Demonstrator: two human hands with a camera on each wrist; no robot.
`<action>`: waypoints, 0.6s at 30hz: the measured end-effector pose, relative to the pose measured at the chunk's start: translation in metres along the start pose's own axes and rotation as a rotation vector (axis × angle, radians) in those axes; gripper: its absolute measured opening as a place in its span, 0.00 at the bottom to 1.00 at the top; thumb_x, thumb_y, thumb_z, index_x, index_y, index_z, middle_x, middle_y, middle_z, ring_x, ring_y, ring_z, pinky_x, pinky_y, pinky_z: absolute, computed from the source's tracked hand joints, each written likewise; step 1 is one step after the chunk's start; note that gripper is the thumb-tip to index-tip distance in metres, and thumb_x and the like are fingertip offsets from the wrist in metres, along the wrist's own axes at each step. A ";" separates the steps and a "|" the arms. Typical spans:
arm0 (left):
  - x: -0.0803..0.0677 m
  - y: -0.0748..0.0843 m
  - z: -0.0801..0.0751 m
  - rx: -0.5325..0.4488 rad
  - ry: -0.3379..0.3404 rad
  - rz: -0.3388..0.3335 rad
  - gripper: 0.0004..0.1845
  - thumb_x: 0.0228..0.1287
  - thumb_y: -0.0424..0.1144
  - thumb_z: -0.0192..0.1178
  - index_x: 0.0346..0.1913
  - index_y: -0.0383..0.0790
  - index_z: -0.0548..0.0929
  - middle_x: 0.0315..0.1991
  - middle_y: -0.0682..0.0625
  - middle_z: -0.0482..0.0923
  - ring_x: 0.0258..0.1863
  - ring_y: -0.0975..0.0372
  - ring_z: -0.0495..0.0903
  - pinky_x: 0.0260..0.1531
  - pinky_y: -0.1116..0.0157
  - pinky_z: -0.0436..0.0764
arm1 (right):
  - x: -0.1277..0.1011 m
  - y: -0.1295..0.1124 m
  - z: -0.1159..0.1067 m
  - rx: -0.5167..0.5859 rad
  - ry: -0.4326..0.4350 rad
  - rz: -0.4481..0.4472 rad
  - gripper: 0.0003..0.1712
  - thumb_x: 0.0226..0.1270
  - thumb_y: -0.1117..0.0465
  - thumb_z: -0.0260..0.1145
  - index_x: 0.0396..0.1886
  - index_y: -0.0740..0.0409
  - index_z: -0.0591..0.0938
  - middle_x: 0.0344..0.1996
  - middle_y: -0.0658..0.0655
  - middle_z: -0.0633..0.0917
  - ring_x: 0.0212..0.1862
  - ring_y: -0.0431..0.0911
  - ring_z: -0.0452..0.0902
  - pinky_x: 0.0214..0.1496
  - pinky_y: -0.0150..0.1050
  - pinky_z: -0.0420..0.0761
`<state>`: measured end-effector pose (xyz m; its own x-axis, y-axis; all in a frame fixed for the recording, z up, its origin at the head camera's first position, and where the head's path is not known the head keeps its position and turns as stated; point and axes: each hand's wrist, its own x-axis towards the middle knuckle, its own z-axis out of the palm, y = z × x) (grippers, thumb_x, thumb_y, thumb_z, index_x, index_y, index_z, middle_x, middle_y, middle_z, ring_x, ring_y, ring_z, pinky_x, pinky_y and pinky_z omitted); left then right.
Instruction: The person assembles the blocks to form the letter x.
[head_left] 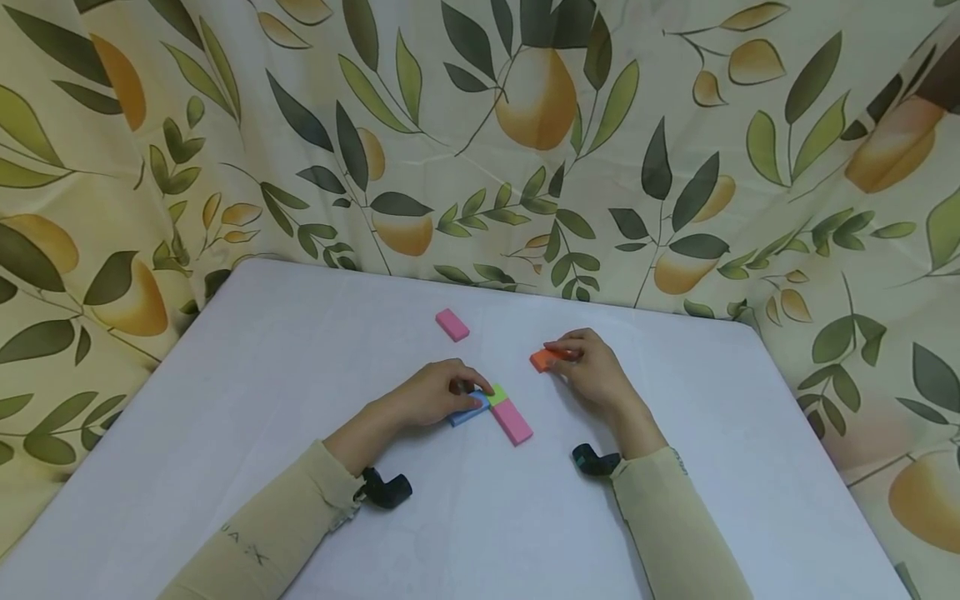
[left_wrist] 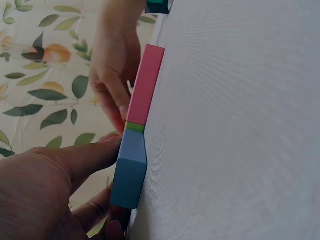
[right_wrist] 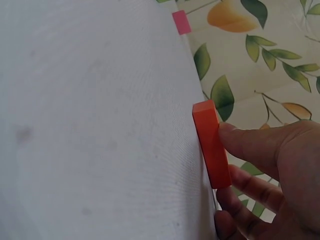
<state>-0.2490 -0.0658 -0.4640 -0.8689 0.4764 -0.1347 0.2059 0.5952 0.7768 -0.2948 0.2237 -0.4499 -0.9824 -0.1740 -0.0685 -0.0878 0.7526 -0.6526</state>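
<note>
**Blocks mid-table, both hands down**

Leaf-print curtain behind a white table (head_left: 262, 350). Left hand (head_left: 435, 396) pinches the blue block (head_left: 467, 411), touching green block (head_left: 498, 393) and pink block (head_left: 513, 422). Spare pink block (head_left: 452, 324) sits nearer the far edge. Right hand (head_left: 592, 367) grips the orange block (head_left: 542, 360) in curled fingertips (right_wrist: 235, 142).
</note>
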 end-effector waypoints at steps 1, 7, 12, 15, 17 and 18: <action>0.000 0.000 0.000 -0.001 0.000 -0.002 0.11 0.65 0.47 0.63 0.46 0.70 0.83 0.40 0.57 0.74 0.42 0.60 0.71 0.36 0.63 0.73 | 0.000 0.000 0.000 0.001 0.002 0.003 0.17 0.66 0.55 0.65 0.54 0.48 0.83 0.57 0.52 0.72 0.62 0.54 0.65 0.65 0.56 0.67; -0.001 0.003 0.000 -0.004 -0.001 -0.013 0.11 0.65 0.47 0.63 0.47 0.68 0.84 0.40 0.57 0.74 0.42 0.59 0.71 0.36 0.63 0.73 | 0.000 0.000 0.000 -0.009 -0.011 0.021 0.16 0.65 0.54 0.65 0.53 0.43 0.84 0.57 0.51 0.71 0.62 0.53 0.65 0.63 0.56 0.68; -0.002 0.004 -0.001 -0.003 0.001 -0.019 0.11 0.64 0.46 0.63 0.48 0.67 0.84 0.40 0.57 0.74 0.42 0.60 0.71 0.37 0.63 0.73 | -0.001 0.000 -0.001 0.006 -0.023 -0.009 0.16 0.66 0.54 0.65 0.53 0.45 0.84 0.56 0.50 0.72 0.61 0.53 0.65 0.64 0.56 0.67; -0.002 0.004 -0.001 -0.004 0.000 -0.019 0.11 0.64 0.46 0.63 0.48 0.67 0.84 0.40 0.57 0.75 0.43 0.59 0.71 0.37 0.63 0.73 | -0.001 -0.001 -0.001 0.020 -0.030 -0.014 0.16 0.65 0.54 0.65 0.53 0.45 0.84 0.56 0.50 0.72 0.61 0.52 0.66 0.64 0.55 0.67; -0.002 0.004 -0.001 0.000 0.000 -0.019 0.11 0.64 0.46 0.63 0.48 0.67 0.84 0.40 0.57 0.74 0.43 0.59 0.71 0.37 0.63 0.73 | -0.001 -0.001 -0.001 0.029 -0.037 -0.003 0.16 0.65 0.54 0.66 0.53 0.45 0.84 0.55 0.49 0.72 0.61 0.52 0.66 0.63 0.54 0.68; -0.002 0.005 0.000 0.001 0.000 -0.020 0.11 0.64 0.46 0.63 0.48 0.67 0.84 0.40 0.57 0.74 0.43 0.59 0.71 0.37 0.63 0.73 | 0.000 -0.001 -0.001 0.029 -0.040 0.002 0.16 0.65 0.55 0.66 0.52 0.45 0.84 0.55 0.49 0.72 0.60 0.52 0.66 0.63 0.54 0.68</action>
<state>-0.2464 -0.0643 -0.4599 -0.8727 0.4645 -0.1504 0.1891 0.6055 0.7731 -0.2946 0.2240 -0.4487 -0.9752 -0.1982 -0.0990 -0.0809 0.7345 -0.6738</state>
